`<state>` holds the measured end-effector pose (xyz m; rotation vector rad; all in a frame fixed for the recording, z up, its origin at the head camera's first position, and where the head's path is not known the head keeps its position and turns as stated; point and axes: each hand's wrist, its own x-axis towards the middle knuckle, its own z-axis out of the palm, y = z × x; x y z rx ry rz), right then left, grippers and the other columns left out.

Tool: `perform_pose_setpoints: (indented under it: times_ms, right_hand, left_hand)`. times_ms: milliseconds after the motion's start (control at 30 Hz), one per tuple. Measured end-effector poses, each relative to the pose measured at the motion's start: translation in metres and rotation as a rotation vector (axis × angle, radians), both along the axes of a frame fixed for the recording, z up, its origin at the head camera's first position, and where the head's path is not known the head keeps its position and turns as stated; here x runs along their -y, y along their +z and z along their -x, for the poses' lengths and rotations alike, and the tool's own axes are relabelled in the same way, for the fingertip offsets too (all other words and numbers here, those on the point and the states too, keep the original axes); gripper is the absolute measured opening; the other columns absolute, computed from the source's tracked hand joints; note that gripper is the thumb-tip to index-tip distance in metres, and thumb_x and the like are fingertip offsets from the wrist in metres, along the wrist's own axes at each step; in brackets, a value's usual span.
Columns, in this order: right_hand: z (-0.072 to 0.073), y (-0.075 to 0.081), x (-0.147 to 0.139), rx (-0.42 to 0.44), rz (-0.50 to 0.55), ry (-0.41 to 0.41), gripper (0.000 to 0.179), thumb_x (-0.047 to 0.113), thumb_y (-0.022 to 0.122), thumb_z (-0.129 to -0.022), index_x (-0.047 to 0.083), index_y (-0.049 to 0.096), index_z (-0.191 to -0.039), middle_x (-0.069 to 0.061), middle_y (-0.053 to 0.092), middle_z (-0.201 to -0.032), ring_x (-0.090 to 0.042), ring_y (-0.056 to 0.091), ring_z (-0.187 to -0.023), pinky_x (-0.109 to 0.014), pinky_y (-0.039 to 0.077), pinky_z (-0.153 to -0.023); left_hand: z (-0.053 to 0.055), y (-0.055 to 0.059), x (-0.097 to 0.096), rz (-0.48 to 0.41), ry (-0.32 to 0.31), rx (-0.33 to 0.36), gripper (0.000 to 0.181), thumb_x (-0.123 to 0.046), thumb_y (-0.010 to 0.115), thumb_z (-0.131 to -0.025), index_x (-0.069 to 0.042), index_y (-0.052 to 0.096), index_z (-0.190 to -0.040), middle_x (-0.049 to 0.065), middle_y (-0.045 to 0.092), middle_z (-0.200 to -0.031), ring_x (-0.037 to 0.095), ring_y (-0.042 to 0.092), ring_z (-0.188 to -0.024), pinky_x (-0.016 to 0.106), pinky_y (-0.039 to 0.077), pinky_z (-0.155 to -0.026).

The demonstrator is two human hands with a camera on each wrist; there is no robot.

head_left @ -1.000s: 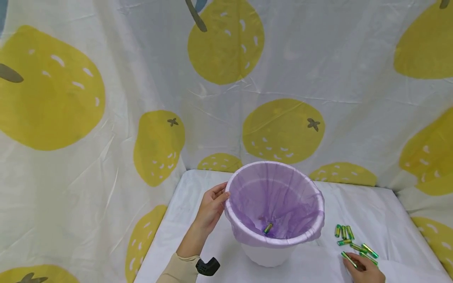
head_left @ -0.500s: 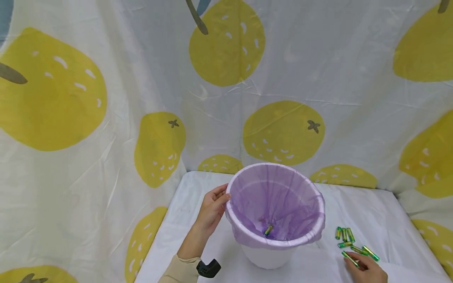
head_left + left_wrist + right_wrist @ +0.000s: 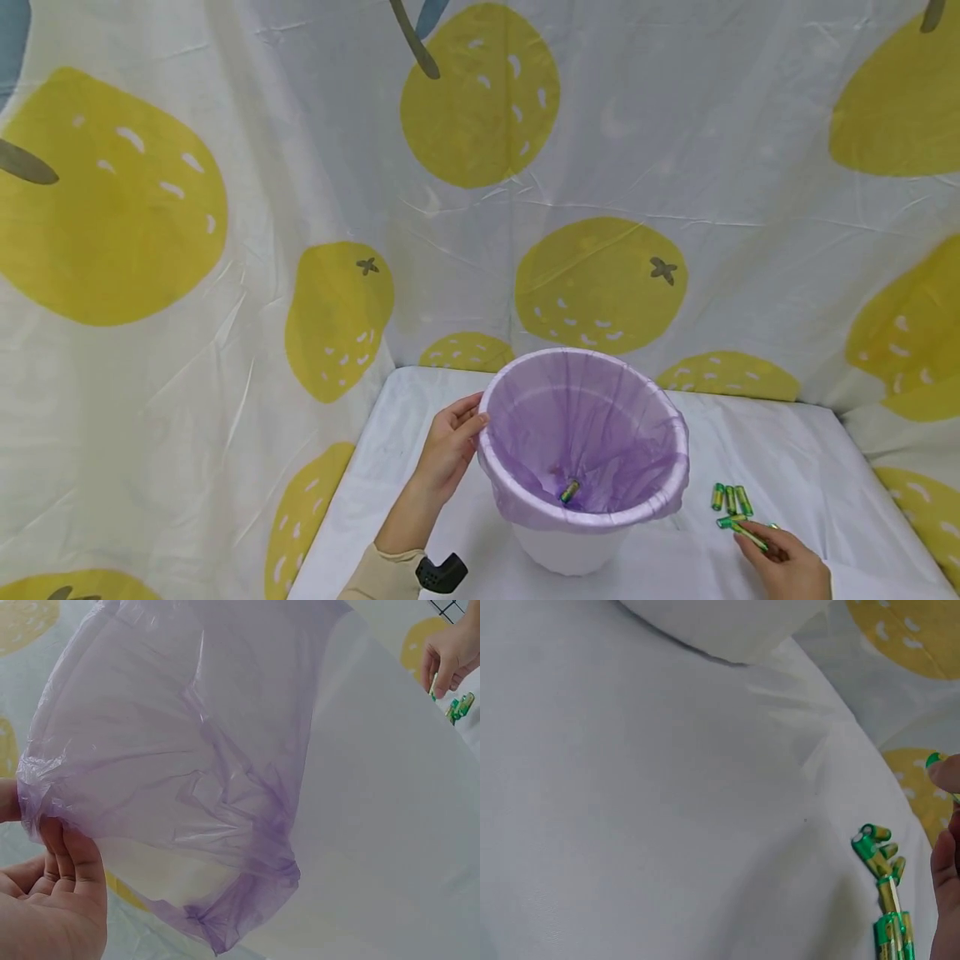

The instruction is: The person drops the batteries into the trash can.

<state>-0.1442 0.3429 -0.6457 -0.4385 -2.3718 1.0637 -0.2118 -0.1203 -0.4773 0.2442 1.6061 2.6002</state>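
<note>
A white bin (image 3: 570,550) lined with a sheer purple bag (image 3: 600,417) stands on the table. My left hand (image 3: 446,446) grips its left rim, thumb on the near side; in the left wrist view the fingers (image 3: 82,862) curl against the bag's folded edge. One green-and-gold battery (image 3: 570,490) lies at the bottom of the bag. To the bin's right, my right hand (image 3: 787,562) pinches another battery (image 3: 752,537) between thumb and fingertips, low over the loose batteries (image 3: 731,499). The right wrist view shows only the held battery's green end (image 3: 932,760).
Several batteries (image 3: 889,896) lie in a loose cluster on the white tablecloth (image 3: 667,825), some hidden behind my right hand in the head view. A curtain (image 3: 450,275) printed with yellow fruit surrounds the table's back and sides. A black device (image 3: 441,573) sits on my left wrist.
My right hand has moved slightly forward and right with the pinched battery, now covering most of the nearer batteries. The left hand and the bin stay in place.
</note>
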Motion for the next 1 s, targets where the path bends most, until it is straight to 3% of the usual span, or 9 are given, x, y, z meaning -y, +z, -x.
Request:
perform_pose_setpoints:
  times_ms: [200,300,467,1000]
  right_hand:
    - [0.005,0.017,0.002,0.037,0.006,0.030,0.026,0.003,0.087,-0.081,-0.005,0.077,-0.104,0.008,0.060,-0.066,-0.006,0.045,-0.057,-0.016,0.037,-0.050]
    - [0.007,0.026,0.004,0.037,-0.017,0.066,0.026,0.006,0.085,-0.084,-0.004,0.077,-0.106,0.016,0.062,-0.073,-0.004,0.047,-0.060,-0.015,0.039,-0.052]
    - [0.010,0.035,0.009,-0.025,-0.050,0.136,0.023,0.005,0.085,-0.084,0.001,0.077,-0.106,0.033,0.056,-0.088,0.011,0.051,-0.071,-0.008,0.042,-0.059]
    - [0.018,0.063,0.010,-0.149,-0.094,0.274,0.022,-0.003,0.084,-0.082,0.003,0.076,-0.102,0.018,0.062,-0.093,0.014,0.052,-0.079,-0.006,0.043,-0.062]
  left_hand:
    - [-0.001,0.002,0.000,0.002,0.006,0.004,0.048,0.005,0.060,-0.096,0.020,0.045,-0.139,0.014,0.063,-0.113,0.019,0.063,-0.100,0.026,0.056,-0.085]
    - [-0.001,0.003,0.000,0.001,0.003,0.003,0.047,0.005,0.060,-0.096,0.020,0.046,-0.139,0.014,0.063,-0.113,0.019,0.063,-0.100,0.026,0.056,-0.085]
    - [0.000,0.002,0.000,-0.004,0.002,0.013,0.047,0.006,0.061,-0.096,0.020,0.046,-0.139,0.014,0.064,-0.113,0.018,0.063,-0.099,0.025,0.056,-0.085]
    - [-0.002,0.004,0.001,0.002,0.014,0.025,0.049,0.005,0.062,-0.096,0.019,0.045,-0.140,0.014,0.063,-0.115,0.020,0.062,-0.102,0.026,0.056,-0.086]
